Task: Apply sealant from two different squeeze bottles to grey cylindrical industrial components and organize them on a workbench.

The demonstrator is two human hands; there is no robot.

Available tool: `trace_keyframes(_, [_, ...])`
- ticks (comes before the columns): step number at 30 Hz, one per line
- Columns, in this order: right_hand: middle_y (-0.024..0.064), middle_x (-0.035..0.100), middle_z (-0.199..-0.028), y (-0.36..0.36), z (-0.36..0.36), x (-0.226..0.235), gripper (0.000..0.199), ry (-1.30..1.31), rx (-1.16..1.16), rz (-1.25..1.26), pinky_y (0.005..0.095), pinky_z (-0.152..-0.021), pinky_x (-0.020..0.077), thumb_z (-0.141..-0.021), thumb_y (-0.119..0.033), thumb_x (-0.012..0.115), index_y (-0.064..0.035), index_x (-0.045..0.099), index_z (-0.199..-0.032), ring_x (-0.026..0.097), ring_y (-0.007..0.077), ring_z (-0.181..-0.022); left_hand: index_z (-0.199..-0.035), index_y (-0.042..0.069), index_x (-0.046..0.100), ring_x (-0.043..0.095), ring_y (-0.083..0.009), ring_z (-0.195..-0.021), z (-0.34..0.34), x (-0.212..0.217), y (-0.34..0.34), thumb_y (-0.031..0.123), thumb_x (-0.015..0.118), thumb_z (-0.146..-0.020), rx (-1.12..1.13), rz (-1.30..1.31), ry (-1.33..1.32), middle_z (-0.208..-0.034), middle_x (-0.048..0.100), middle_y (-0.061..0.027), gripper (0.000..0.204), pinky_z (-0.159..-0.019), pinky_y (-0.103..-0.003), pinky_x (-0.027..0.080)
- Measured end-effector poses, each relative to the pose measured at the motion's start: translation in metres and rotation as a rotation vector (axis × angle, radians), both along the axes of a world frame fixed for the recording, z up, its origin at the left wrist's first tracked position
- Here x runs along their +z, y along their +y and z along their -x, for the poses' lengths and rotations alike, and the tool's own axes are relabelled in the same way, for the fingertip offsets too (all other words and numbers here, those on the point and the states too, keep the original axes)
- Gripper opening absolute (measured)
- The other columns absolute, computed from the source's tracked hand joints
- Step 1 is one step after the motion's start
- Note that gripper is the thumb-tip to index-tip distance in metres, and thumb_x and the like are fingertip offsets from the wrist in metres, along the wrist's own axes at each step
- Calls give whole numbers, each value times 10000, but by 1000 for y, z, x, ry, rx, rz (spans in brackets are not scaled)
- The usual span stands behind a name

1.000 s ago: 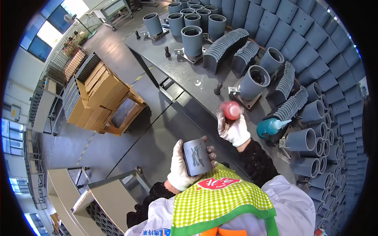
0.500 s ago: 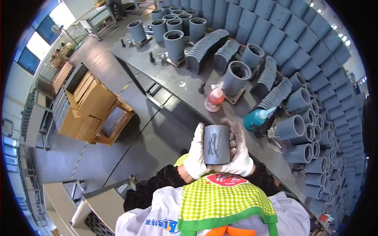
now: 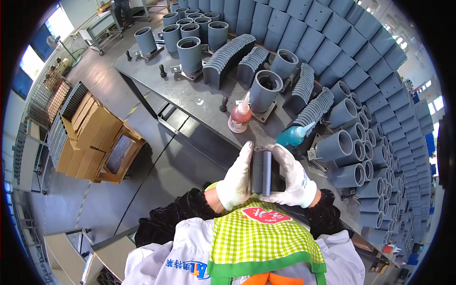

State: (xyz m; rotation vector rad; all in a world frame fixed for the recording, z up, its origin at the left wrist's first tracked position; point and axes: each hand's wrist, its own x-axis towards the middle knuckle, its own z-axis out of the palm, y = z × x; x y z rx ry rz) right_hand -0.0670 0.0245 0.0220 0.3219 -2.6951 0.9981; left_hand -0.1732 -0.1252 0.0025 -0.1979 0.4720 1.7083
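Note:
In front of my apron, grey curved plates (image 3: pixel 267 173) are held upright between my white-gloved hands. They show edge-on, as two slabs side by side. My left hand (image 3: pixel 235 178) is closed on the left side, with its thumb up along the edge. From the other side, my right hand (image 3: pixel 295 180) closes on them, fingers partly hidden behind. Just beyond, on the bench, stand a red bottle with a pointed nozzle (image 3: pixel 239 119) and a teal bottle (image 3: pixel 290 136). A grey cylinder (image 3: pixel 264 92) on a metal base is behind the red bottle.
On the dark bench (image 3: pixel 190 97) are rows of stacked curved plates (image 3: pixel 230 56), several grey cylinders (image 3: pixel 190 53) and a black-handled tool (image 3: pixel 223 104). Grey cylinders are piled along the right (image 3: pixel 349 175). Cardboard boxes (image 3: pixel 102 137) sit on a pallet at left.
The held piece has turned from its broad face, marked with dark glossy streaks, to edge-on, where two slabs show. My right fingers have shifted round it. The whole view has swung slightly.

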Motion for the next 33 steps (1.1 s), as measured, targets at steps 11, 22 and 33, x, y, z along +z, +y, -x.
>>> trace_keyframes(11, [238,435,-1401,-2,13,-13,1007,7,85,71,459,-1102,310,-632,-439,832,25,370,-1397,433,368,-1303,-1166,109,571,619,-235,-1020,-1,-22,-1,521,442,-970,49,31,-112,-1130,637,-89,474,-904,-432,510])
trace_keyframes(22, [215,487,-1270,-27,38,69,914,-295,52,-506,468,-1039,353,-607,-240,797,4,369,-1377,464,370,-1228,-1267,101,525,577,-245,-1136,8,-6,6,585,406,-957,-19,-137,-148,-1237,594,-97,587,-1003,-428,455])
trace_keyframes(33, [262,416,-1369,-11,21,50,985,-262,-38,-79,473,-1098,300,-627,-324,834,25,345,-1407,427,399,-1277,-1205,87,554,612,-256,-1054,35,-8,-7,563,370,-972,-286,-195,-310,-1155,627,-112,561,-952,-422,477])
